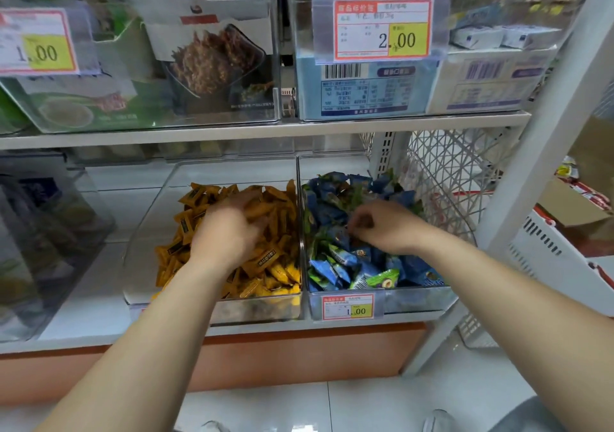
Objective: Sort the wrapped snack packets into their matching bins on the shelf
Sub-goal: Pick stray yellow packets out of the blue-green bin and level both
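- Snack packets lie in two heaps on the lower shelf. Yellow packets fill the left bin. Blue packets fill the right bin, at 3 o'clock of the first, with their walls touching.
- A few green packets lie on top of the blue heap near the front wall, possibly strays.
- Left grip: palm down on the yellow heap. It is motion-blurred, so I cannot tell whether it holds anything.
- Right grip: fingers curled, thumb meeting forefinger at the top of the blue heap. It looks pinched on a packet, but which one is too small to tell.
- Handling (judgement): each packet is light and small, in slick, crinkly film with a probably firm centre. The heaps are loose and will slide when disturbed.
- Hold (judgement): pinch one crimped end, or across the short body, between thumb and forefinger. The green ones at 6 o'clock of the right grip lie uppermost and are the easiest to reach.
- Risk (judgement): neighbouring packets may drag along, or a slick wrapper may slip out of a light pinch.
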A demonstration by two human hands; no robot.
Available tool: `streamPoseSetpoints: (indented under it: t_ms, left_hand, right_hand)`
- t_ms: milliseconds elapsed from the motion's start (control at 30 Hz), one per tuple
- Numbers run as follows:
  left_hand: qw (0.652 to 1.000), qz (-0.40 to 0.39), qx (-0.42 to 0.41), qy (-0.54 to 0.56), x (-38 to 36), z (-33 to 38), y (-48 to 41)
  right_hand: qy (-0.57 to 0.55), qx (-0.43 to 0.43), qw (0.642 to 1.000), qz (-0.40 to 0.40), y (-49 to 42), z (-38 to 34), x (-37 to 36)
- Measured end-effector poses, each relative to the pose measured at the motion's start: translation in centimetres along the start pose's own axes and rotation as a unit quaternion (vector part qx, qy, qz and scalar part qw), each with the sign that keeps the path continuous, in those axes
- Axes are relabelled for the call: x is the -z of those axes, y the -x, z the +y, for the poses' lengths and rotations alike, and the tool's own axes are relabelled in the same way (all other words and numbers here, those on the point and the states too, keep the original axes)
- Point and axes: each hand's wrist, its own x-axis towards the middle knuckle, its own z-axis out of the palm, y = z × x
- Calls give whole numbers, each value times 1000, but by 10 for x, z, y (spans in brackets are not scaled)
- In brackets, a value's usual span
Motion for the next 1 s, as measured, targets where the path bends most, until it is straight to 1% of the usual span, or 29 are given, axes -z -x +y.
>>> streamPoseSetpoints:
  t_ms: [67, 100, 200, 267, 333, 400, 467, 533, 633, 700, 767, 800, 867, 933, 1000]
  left_hand:
    - [997, -17, -4, -72, -1, -1, 1]
    - [997, -8, -9, -78, 0, 2, 3]
    - [998, 30, -56, -17, -2, 19, 11]
    - [995, 6, -95, 32, -7, 31, 20]
    - [991, -35, -125, 45, -17, 36, 26]
    - [991, -52, -122, 31, -26, 37, 28]
    - [992, -54, -108, 35, -30, 36, 26]
    - [991, -55, -110, 46, -31, 35, 25]
    - [991, -37, -119, 42, -29, 34, 24]
    - [991, 9, -135, 15, -28, 37, 24]
    - [986, 53, -159, 5, -28, 46, 23]
    - [983, 61, -175, 14, -29, 53, 23]
    - [977, 44, -198, 71, -31, 67, 24]
    - [966, 16, -207, 154, -33, 80, 27]
    - [955, 23, -217, 199, -35, 89, 30]
  right_hand:
    - [44, -20, 999, -7, -7, 5, -1]
    - [55, -28, 998, -14, -9, 7, 0]
    - [85, -33, 994, -67, -14, 10, 2]
    - [100, -32, 989, -104, -15, 10, 2]
    - [116, -28, 985, -122, -17, 10, 3]
    - [131, -28, 982, -136, -18, 11, 4]
    - [143, -31, 978, -151, -19, 10, 3]
    - [133, -32, 981, -136, -18, 12, 2]
    - [74, -47, 993, -79, -11, 16, 12]
    - [30, -47, 998, -8, -4, 19, 24]
    - [-65, -30, 996, 54, 4, 20, 34]
    - [-135, -15, 988, 69, 9, 18, 38]
    - [-266, 19, 962, 62, 21, 10, 42]
    - [-348, 59, 935, 31, 29, -1, 39]
    - [-427, 85, 900, 25, 30, -10, 33]
